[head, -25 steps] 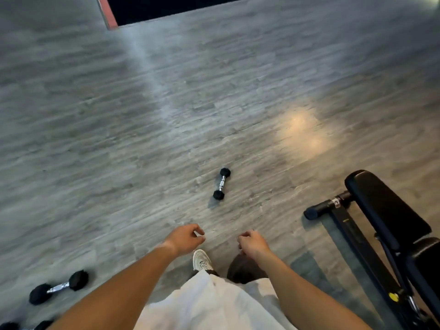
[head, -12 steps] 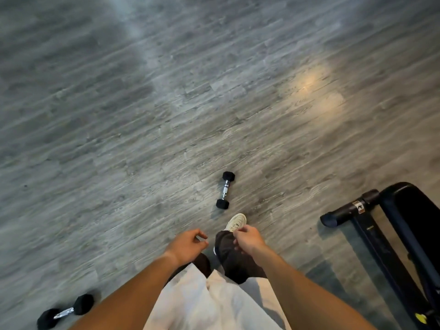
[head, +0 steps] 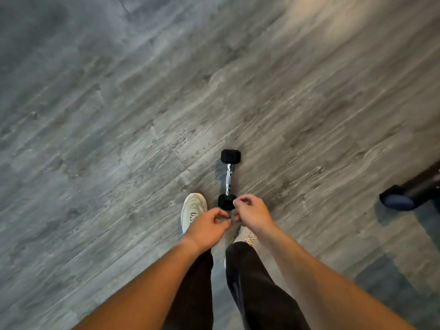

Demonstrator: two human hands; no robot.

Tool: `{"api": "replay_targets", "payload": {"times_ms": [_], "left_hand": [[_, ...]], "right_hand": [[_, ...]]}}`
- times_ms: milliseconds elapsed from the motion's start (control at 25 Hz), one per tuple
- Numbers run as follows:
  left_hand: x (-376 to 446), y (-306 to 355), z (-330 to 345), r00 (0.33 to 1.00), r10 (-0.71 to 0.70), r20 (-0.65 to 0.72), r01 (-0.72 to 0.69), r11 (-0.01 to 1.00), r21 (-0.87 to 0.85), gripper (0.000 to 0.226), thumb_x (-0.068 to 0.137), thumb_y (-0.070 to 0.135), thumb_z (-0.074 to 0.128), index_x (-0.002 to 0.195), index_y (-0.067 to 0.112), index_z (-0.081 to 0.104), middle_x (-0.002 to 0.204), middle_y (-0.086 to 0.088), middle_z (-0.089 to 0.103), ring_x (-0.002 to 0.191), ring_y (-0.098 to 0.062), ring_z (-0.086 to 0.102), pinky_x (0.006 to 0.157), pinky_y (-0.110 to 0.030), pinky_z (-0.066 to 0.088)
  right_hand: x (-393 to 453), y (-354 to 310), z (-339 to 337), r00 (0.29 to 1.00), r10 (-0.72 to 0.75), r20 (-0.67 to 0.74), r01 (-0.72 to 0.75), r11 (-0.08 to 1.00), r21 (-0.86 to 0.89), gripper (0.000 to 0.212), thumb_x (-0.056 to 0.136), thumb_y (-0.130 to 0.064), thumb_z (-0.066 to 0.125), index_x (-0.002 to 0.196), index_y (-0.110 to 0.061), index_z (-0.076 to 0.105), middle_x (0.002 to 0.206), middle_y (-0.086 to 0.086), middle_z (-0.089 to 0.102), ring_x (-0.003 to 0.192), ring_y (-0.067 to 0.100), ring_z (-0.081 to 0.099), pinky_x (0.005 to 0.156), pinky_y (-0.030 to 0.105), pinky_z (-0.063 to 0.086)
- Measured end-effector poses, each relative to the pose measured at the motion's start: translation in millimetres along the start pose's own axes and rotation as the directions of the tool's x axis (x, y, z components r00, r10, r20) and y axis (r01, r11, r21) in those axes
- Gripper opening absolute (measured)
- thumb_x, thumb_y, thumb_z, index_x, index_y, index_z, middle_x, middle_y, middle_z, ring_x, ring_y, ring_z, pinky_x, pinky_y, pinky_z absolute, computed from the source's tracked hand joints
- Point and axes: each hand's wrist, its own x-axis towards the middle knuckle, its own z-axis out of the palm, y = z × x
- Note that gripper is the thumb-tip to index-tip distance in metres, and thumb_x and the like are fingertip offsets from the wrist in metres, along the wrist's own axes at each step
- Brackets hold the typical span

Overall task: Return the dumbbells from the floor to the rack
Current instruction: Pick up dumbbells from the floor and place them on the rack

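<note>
a small dumbbell (head: 228,179) with two black, faceted rubber-looking heads and a slim, shiny knurled metal handle lies on the grey wood-grain plank floor (head: 119,115), just ahead of a pale laced sneaker (head: 192,208) and with its near head partly behind the right hand (head: 253,214). the left hand (head: 207,228) and the right hand both hang above the floor with fingers loosely curled, grasping nothing, close to each other. a dark padded roller end (head: 404,197) of some black equipment shows at the right edge; no writing is readable.
</note>
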Motion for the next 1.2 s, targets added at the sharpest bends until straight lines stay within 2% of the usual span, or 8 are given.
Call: {"api": "replay_targets", "payload": {"times_ms": [120, 280, 400, 600, 720, 880, 1000, 1200], "left_hand": [[118, -32, 5, 0.998, -0.048, -0.048, 0.053, 0.993, 0.101, 0.033, 0.090, 0.032, 0.069, 0.120, 0.018, 0.064, 0.089, 0.000, 0.068, 0.100, -0.027, 0.069, 0.093, -0.038, 0.053], [231, -70, 31, 0.991, -0.120, -0.063, 0.130, 0.972, 0.197, 0.082, 0.078, 0.053, 0.077, 0.143, 0.021, 0.041, 0.127, -0.007, 0.062, 0.119, -0.028, 0.060, 0.101, -0.041, 0.049], [276, -80, 56, 0.995, -0.084, -0.047, 0.094, 0.956, 0.279, 0.087, 0.070, 0.056, 0.075, 0.142, 0.019, 0.042, 0.125, -0.015, 0.062, 0.116, -0.036, 0.060, 0.099, -0.044, 0.050], [242, -64, 55, 0.994, -0.109, 0.025, 0.090, 0.910, 0.404, 0.064, 0.065, 0.045, 0.082, 0.117, 0.012, 0.062, 0.109, -0.011, 0.067, 0.100, -0.031, 0.066, 0.087, -0.036, 0.055], [163, -27, 32, 0.993, -0.052, 0.111, -0.016, 0.843, 0.538, 0.061, 0.051, 0.052, 0.075, 0.103, 0.027, 0.058, 0.102, -0.002, 0.064, 0.091, -0.022, 0.064, 0.078, -0.037, 0.056], [56, 53, -18, 0.981, 0.011, 0.196, -0.159, 0.629, 0.761, 0.053, 0.050, 0.052, 0.076, 0.093, 0.029, 0.054, 0.093, 0.002, 0.064, 0.084, -0.019, 0.062, 0.063, -0.028, 0.043], [-60, 155, -54, 0.957, 0.069, 0.282, -0.283, 0.437, 0.854, 0.050, 0.054, 0.042, 0.082, 0.094, 0.032, 0.053, 0.088, 0.009, 0.066, 0.079, -0.016, 0.062, 0.058, -0.027, 0.044], [-235, 259, -58, 0.858, 0.223, 0.462, -0.484, 0.052, 0.874, 0.050, 0.055, 0.039, 0.080, 0.091, 0.040, 0.045, 0.087, 0.010, 0.063, 0.079, -0.015, 0.062, 0.060, -0.031, 0.050]], "right_hand": [[111, 12, 32, 0.996, 0.055, -0.066, -0.052, 0.997, 0.052, 0.007, 0.088, -0.020, 0.059, 0.090, -0.018, 0.066, 0.087, 0.007, 0.070, 0.075, 0.024, 0.065, 0.073, 0.033, 0.053], [231, 26, 64, 0.992, 0.044, -0.121, -0.049, 0.998, -0.036, 0.030, 0.086, -0.030, 0.063, 0.114, -0.022, 0.053, 0.099, -0.002, 0.061, 0.094, 0.024, 0.059, 0.080, 0.034, 0.047], [284, 31, 86, 0.994, 0.071, -0.087, -0.061, 0.991, 0.118, 0.032, 0.091, -0.029, 0.060, 0.120, -0.015, 0.056, 0.110, 0.008, 0.067, 0.101, 0.033, 0.064, 0.090, 0.040, 0.052], [251, 30, 70, 0.975, 0.222, -0.030, -0.192, 0.900, 0.392, 0.020, 0.097, -0.029, 0.054, 0.110, -0.014, 0.058, 0.072, 0.005, 0.057, 0.059, 0.020, 0.055, 0.064, 0.032, 0.045], [174, 21, 29, 0.935, 0.350, 0.053, -0.295, 0.689, 0.662, 0.016, 0.099, -0.030, 0.054, 0.090, -0.016, 0.054, 0.067, 0.003, 0.052, 0.054, 0.017, 0.053, 0.055, 0.027, 0.043], [43, -6, -16, 0.907, 0.341, 0.245, -0.309, 0.146, 0.940, 0.028, 0.097, -0.033, 0.058, 0.078, -0.015, 0.049, 0.064, 0.003, 0.049, 0.060, 0.020, 0.054, 0.059, 0.033, 0.045], [-96, -51, -58, 0.928, 0.267, 0.260, -0.209, -0.207, 0.956, 0.029, 0.098, -0.030, 0.057, 0.076, -0.015, 0.047, 0.064, 0.004, 0.048, 0.064, 0.022, 0.054, 0.065, 0.036, 0.046], [-296, -81, -106, 0.981, 0.171, 0.096, -0.002, -0.480, 0.877, 0.030, 0.098, -0.029, 0.056, 0.073, -0.015, 0.047, 0.067, 0.005, 0.050, 0.070, 0.025, 0.056, 0.074, 0.037, 0.048]]}}
